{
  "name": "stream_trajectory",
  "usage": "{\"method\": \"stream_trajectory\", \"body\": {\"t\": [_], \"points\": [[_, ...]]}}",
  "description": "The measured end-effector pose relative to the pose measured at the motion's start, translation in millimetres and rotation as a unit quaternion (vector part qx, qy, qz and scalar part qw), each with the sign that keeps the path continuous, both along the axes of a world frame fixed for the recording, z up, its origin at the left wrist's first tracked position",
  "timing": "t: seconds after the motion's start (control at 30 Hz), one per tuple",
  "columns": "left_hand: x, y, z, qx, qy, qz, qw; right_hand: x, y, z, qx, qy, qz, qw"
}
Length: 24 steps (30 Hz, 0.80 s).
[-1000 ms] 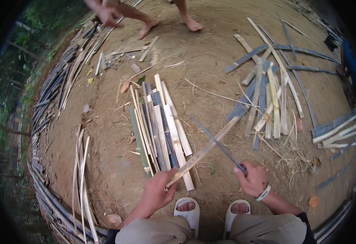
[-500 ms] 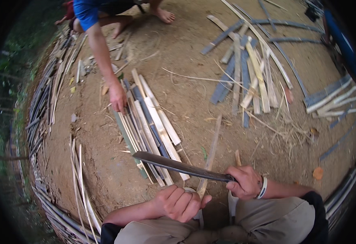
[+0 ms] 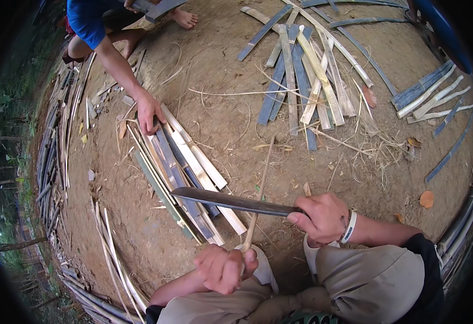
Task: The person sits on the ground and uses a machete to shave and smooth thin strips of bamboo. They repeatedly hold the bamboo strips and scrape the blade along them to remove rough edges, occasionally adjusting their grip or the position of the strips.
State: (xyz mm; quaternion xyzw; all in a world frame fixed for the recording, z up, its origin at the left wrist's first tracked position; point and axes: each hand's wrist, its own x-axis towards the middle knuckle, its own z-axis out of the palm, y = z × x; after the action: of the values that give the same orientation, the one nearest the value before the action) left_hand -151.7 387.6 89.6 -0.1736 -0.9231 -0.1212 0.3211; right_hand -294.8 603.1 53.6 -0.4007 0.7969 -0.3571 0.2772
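My left hand (image 3: 223,267) is closed round the lower end of a thin bamboo strip (image 3: 262,186), which points up and away from me between my knees. In my right hand (image 3: 323,218) is the handle of a machete (image 3: 228,201). Its long dark blade reaches leftward and crosses the strip near the middle. Beyond the blade tip lies a bundle of split bamboo slats (image 3: 193,156), some pale, some dark. A co-worker's hand (image 3: 149,113) reaches down to the far end of that bundle.
A fanned pile of bamboo slats (image 3: 293,81) lies farther off to the right, with curly shavings (image 3: 374,148) beside it. Dark poles (image 3: 47,143) line the left edge. Long thin strips (image 3: 115,259) lie near my left. The co-worker in a blue shirt (image 3: 85,24) holds a dark blade-like piece.
The view has shifted to the right. The strip in my left hand has turned so its narrow edge shows. A dark slat now lies under the co-worker's hand, and a dark piece appears in their other hand.
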Motion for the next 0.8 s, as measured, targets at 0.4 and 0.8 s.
{"method": "stream_trajectory", "body": {"t": [0.4,0.8], "points": [[3.9,-3.9,1.2,0.014,-0.011,0.009,1.0,-7.2,-7.9,4.9,0.009,0.048,0.024,0.999],[10.3,-12.9,2.1,0.047,-0.047,0.056,0.996,-28.3,-0.5,-26.2,0.105,0.043,-0.017,0.993]]}}
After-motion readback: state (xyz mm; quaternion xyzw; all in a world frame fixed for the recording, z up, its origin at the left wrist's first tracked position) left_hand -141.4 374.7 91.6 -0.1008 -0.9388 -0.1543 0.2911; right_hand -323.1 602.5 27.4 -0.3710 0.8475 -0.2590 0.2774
